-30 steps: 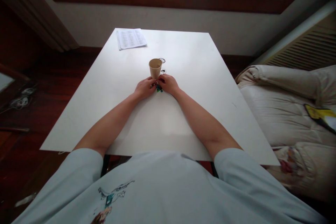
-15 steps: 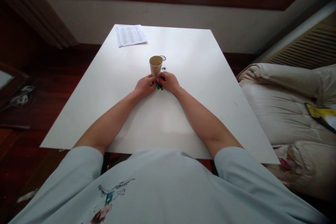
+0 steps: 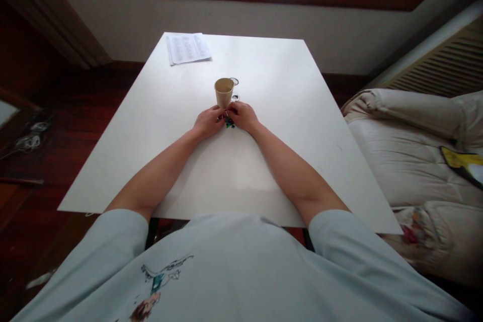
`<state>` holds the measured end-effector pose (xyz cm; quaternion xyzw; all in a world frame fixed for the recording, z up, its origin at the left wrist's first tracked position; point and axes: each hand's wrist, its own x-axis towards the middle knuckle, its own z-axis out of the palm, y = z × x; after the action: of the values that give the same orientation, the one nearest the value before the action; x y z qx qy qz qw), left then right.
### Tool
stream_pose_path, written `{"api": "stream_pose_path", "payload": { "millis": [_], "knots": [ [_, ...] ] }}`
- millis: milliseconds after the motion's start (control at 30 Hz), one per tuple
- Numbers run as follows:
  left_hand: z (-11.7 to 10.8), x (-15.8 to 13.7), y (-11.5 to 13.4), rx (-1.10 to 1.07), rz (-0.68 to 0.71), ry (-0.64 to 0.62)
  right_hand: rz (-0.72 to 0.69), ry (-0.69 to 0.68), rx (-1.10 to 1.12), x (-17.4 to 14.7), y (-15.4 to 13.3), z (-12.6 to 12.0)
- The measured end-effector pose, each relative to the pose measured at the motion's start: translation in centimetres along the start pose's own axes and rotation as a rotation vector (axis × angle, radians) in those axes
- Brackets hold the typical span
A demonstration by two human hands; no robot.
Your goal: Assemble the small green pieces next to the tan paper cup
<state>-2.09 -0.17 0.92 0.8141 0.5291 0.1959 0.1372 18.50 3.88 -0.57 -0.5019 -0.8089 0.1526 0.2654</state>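
Note:
My left hand (image 3: 210, 121) and my right hand (image 3: 242, 114) come together at the middle of the white table, fingers bent and closed. Between and just below the fingertips lies a small cluster of dark green and blue pieces (image 3: 230, 123), too small to name. What the fingertips pinch, if anything, cannot be made out. A tan paper cup (image 3: 224, 91) stands upright right behind the fingers. Beside it on the right are a small ring-shaped item (image 3: 236, 97) and, farther back, a thin dark loop (image 3: 234, 81) partly hidden by the cup.
Printed sheets (image 3: 188, 49) lie at the far left corner of the white table (image 3: 287, 85). A beige sofa (image 3: 400, 161) with a yellow and black item (image 3: 462, 163) is along the right side. Cables (image 3: 32, 138) rest on the dark red floor at left.
The view has shifted very slightly. Both hands keep their place by the cup, and no object has visibly moved.

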Motion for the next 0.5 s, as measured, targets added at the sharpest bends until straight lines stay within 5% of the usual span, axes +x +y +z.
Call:
{"api": "stream_pose_path", "payload": {
  "millis": [500],
  "knots": [
    [0.05,0.02,0.15,0.007,-0.014,-0.001,0.021,-0.004,0.012,-0.02,-0.16,-0.02]
  ]
}}
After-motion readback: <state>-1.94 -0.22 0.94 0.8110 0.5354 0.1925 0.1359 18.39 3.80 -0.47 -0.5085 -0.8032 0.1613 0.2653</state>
